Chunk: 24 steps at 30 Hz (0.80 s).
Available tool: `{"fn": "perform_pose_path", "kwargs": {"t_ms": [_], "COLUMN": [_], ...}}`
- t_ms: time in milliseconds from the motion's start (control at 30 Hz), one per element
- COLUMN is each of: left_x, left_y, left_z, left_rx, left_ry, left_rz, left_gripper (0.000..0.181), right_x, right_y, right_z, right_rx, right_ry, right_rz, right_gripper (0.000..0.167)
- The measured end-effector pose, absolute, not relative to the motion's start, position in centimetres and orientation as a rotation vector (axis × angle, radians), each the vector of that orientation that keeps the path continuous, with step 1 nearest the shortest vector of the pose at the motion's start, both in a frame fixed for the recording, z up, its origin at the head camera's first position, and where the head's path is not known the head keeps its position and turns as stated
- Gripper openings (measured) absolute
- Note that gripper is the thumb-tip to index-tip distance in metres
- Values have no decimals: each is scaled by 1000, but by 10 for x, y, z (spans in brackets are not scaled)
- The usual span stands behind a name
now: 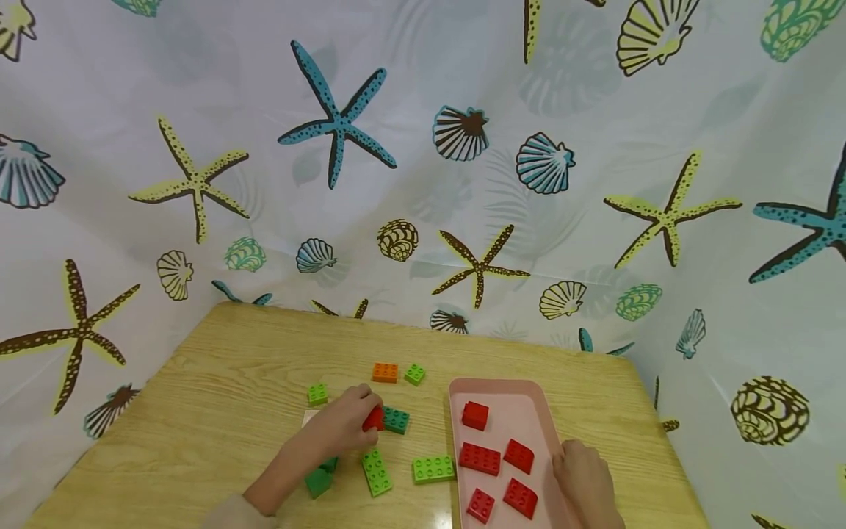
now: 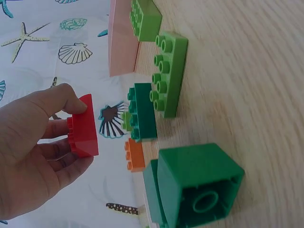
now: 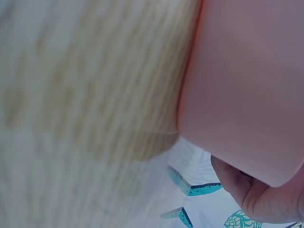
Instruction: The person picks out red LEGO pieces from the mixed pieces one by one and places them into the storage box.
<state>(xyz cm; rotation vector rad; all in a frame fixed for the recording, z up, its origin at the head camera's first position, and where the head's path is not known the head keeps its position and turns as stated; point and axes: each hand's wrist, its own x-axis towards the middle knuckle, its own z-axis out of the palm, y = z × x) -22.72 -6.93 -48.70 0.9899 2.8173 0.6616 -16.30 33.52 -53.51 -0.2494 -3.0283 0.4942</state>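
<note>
My left hand (image 1: 349, 422) pinches a red toy brick (image 2: 86, 128) between thumb and fingers, held above the table left of the pink tray (image 1: 497, 386). Close by it lie a dark green brick (image 1: 396, 420), a light green brick (image 1: 377, 472) and a green block (image 1: 319, 482). Over at the tray's right side, my right hand (image 1: 585, 476) grips the rim; in the right wrist view its fingers (image 3: 266, 199) show against the outer wall. Several red bricks lie inside the tray, among them a long one (image 1: 480, 458) and a curved one (image 1: 520, 498).
Another light green brick (image 1: 433, 469) lies against the tray's left side. Farther back are an orange brick (image 1: 385, 372) and two small light green bricks, one right of it (image 1: 415, 374) and one to the left (image 1: 317, 394). A patterned curtain (image 1: 410, 184) surrounds the wooden table (image 1: 218, 382).
</note>
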Motion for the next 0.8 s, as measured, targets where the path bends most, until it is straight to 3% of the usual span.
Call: {"fn": "perform_pose_path", "kwargs": {"t_ms": [800], "left_x": [-233], "left_y": [-15], "left_z": [-490], "left_rx": [1247], "left_ry": [2844], "left_rz": [565], "left_gripper": [34], "right_x": [-164], "right_y": [337], "right_z": [-537], "right_rx": [-220], "right_ry": [-2997], "right_rz": [501], "right_gripper": [24]}}
